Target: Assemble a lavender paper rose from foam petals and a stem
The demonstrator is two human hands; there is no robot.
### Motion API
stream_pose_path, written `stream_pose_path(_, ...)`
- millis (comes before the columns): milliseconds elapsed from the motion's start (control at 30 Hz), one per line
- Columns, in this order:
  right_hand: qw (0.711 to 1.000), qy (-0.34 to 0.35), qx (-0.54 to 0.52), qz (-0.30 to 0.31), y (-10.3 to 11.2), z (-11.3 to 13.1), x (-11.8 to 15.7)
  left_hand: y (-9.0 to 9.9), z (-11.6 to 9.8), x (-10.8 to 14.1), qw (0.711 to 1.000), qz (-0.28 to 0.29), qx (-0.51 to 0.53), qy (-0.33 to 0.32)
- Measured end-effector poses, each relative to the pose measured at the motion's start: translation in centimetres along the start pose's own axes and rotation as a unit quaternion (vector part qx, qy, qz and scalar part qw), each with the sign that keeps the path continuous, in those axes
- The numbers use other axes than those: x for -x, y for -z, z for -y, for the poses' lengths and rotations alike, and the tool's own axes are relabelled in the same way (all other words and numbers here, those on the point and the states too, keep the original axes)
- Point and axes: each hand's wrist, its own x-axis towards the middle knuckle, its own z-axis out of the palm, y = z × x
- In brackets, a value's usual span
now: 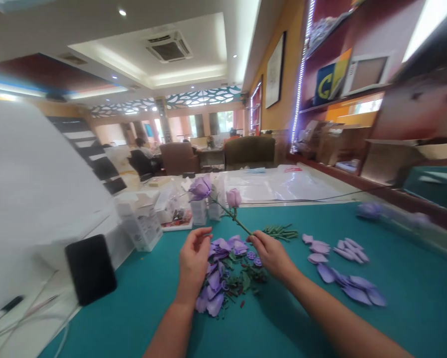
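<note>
My right hand (pixel 270 252) pinches the lower end of a green stem between thumb and fingers. The stem belongs to an artificial flower, tilted up to the left, with an open purple bloom (pixel 201 187) and a pink bud (pixel 233 198). My left hand (pixel 195 261) is beside the pile with its fingers loosely curled and apart, holding nothing that I can see. Between my hands lie loose purple petals (pixel 213 288) and green leaf pieces (pixel 246 279). Behind my right hand is a bunch of green stems (pixel 281 232).
Petals sorted in groups, pink ones (pixel 318 248) and purple ones (pixel 358 287), lie on the teal mat (pixel 294 323) at right. A black tablet (pixel 91 268) and a white box (pixel 139 223) stand left. Clear plastic sheeting (pixel 268 186) covers the far table. People sit farther back.
</note>
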Motion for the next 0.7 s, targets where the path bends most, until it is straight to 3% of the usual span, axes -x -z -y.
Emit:
stream_pose_path(167, 0.998, -0.009, 0.037, -0.054, 4.2, 0.5, -1.0, 0.0, -0.1, -0.4, 0.996, 0.044, -0.079, 0.022)
stream_pose_path(300, 0.992, -0.042, 0.079, -0.088, 9.0, -0.5, 0.5, -0.2, -0.2, -0.4, 0.992, 0.067, -0.099, 0.043)
stream_pose_path(467, 0.973, -0.114, 0.15, -0.133, 15.3, -4.8, 5.0, -0.6, -0.6, 0.4, 0.989, 0.061, -0.132, 0.026)
stream_pose_path(700, 0.912, -0.242, 0.266, -0.199, 22.8, -11.6, 11.5, -1.8, -1.3, 1.5, 0.984, 0.066, -0.166, 0.001)
